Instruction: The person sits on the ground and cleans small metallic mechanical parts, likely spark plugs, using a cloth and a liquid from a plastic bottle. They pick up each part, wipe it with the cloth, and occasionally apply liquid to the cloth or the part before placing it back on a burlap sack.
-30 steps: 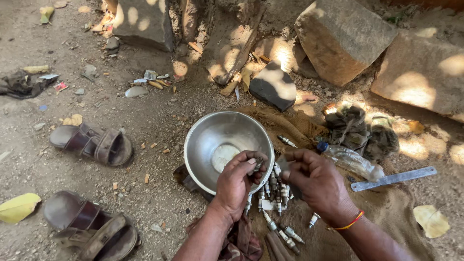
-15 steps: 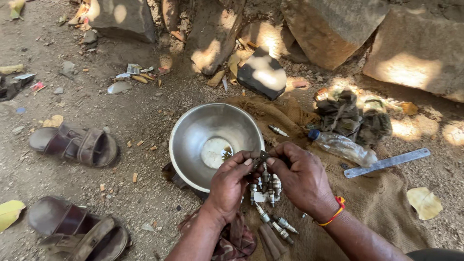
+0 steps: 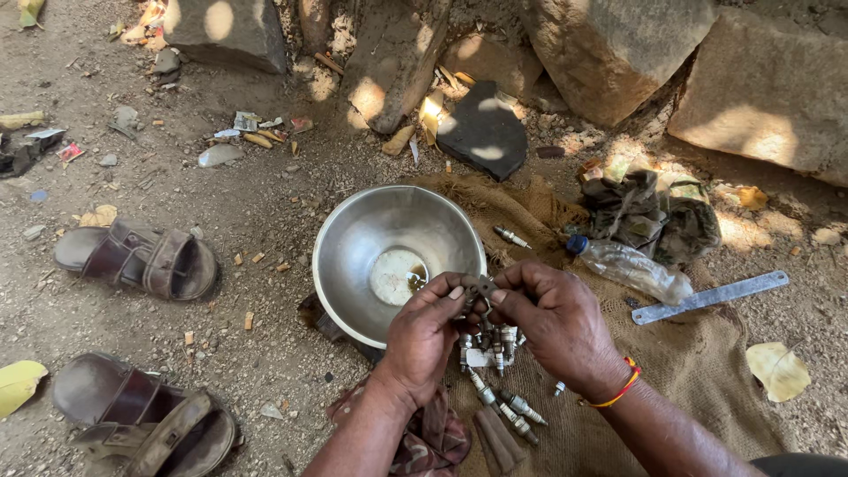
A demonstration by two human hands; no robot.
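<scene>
While pinching a spark plug [image 3: 480, 287], both hands meet, bowl rim [image 3: 329, 231] touching.

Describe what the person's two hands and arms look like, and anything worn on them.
Both forearms are bare, with no sleeves or gloves in view. The left hand wears nothing on its wrist or fingers. The right hand has a thin bracelet of red and yellow-orange bands around the wrist. No rings show, and the fingernails are short.

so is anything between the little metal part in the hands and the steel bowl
Nothing visible. Left hand and right hand pinch the small metal part right at the bowl rim; the spark plugs lie below, out of the way.
</scene>
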